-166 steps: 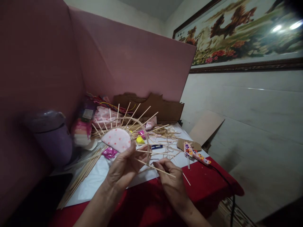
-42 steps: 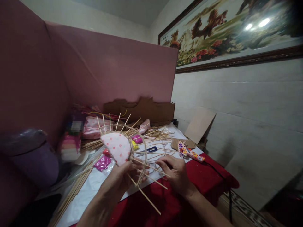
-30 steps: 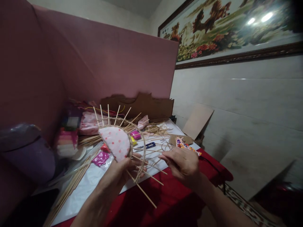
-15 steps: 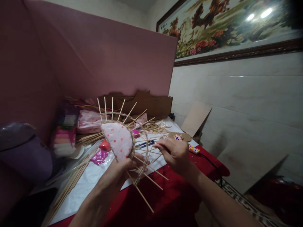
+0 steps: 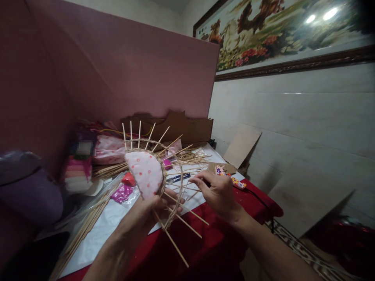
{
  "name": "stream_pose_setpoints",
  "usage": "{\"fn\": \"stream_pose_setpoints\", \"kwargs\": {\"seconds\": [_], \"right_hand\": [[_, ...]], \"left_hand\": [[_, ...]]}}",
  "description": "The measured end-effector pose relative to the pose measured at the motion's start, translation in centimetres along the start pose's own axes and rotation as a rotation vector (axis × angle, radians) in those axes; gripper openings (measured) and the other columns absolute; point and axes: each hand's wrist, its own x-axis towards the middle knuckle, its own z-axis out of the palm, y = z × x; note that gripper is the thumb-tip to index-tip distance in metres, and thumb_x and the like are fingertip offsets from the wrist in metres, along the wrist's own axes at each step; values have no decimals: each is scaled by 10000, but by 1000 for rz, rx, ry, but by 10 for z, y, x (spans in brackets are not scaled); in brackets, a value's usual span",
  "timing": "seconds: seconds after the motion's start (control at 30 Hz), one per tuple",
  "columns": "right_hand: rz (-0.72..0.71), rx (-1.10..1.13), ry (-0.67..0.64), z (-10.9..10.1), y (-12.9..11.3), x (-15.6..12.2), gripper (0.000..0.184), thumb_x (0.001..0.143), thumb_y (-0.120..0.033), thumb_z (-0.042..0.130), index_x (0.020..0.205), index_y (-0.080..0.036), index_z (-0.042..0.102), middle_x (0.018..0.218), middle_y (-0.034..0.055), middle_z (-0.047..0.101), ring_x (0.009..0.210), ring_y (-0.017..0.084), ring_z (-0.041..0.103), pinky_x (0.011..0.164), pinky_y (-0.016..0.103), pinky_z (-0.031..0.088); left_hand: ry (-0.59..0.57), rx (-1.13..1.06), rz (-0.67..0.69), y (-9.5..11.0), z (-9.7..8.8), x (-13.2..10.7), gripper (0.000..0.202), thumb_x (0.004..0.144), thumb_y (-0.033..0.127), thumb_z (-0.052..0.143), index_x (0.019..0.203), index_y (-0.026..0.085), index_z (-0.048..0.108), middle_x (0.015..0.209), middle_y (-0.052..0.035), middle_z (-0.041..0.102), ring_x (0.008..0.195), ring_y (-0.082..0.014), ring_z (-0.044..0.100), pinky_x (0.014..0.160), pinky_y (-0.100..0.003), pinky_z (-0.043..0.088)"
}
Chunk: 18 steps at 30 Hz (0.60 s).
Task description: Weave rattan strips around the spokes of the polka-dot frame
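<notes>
My left hand (image 5: 148,212) grips a half-round woven piece (image 5: 146,171): a pink dotted fabric pad ringed with thin rattan, with several wooden spokes fanning out from it. It is held upright above the table's front edge. My right hand (image 5: 218,191) hovers just to the right of the spokes, fingers curled and pinched near a thin rattan strand; what it holds is too fine to make out. A flowery glue gun (image 5: 231,178) lies on the table just behind my right hand.
A red cloth (image 5: 228,242) covers the table, with a white sheet (image 5: 111,228) over it. Loose sticks (image 5: 88,230), pink packets, a blue tool (image 5: 178,178), cardboard pieces (image 5: 181,130) and a purple container (image 5: 32,195) crowd the left and back. A pink partition stands behind.
The woven piece has been turned in my left hand and lifted slightly. My right hand let go of the spoke it was working, rose from the table and came back near the spokes.
</notes>
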Motion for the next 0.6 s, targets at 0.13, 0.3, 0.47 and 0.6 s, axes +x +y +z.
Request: {"fn": "stream_pose_setpoints", "kwargs": {"seconds": [0.13, 0.3, 0.47, 0.6], "right_hand": [[-2, -5, -9, -1, -1, 2, 172, 824, -335, 572, 751, -204, 656, 713, 8, 691, 653, 135, 618, 599, 238, 382], [55, 1, -64, -4, -3, 4, 206, 821, -353, 569, 724, -192, 655, 710, 20, 671, 674, 143, 593, 625, 258, 380], [293, 272, -249, -13, -1, 9, 228, 783, -358, 599, 653, -175, 639, 571, -4, 604, 535, 114, 521, 506, 230, 370], [375, 367, -318, -21, 1, 9, 197, 770, -325, 605, 652, -172, 640, 550, -10, 595, 500, 98, 489, 475, 216, 358]], "left_hand": [[-31, 27, -9, -1, -2, 0, 232, 582, 86, 523, 777, 88, 648, 760, -95, 659, 717, -222, 628, 705, -335, 466], [-39, 26, -14, -2, -4, 0, 225, 596, 94, 529, 779, 95, 660, 779, -93, 671, 713, -228, 635, 716, -350, 472], [-66, 3, -53, -1, -4, -1, 209, 596, 108, 560, 778, 103, 662, 807, -123, 700, 746, -245, 644, 755, -380, 474], [-39, -35, -62, 0, -2, -1, 233, 615, 96, 571, 837, 115, 640, 804, -135, 711, 731, -252, 654, 736, -391, 476]]}}
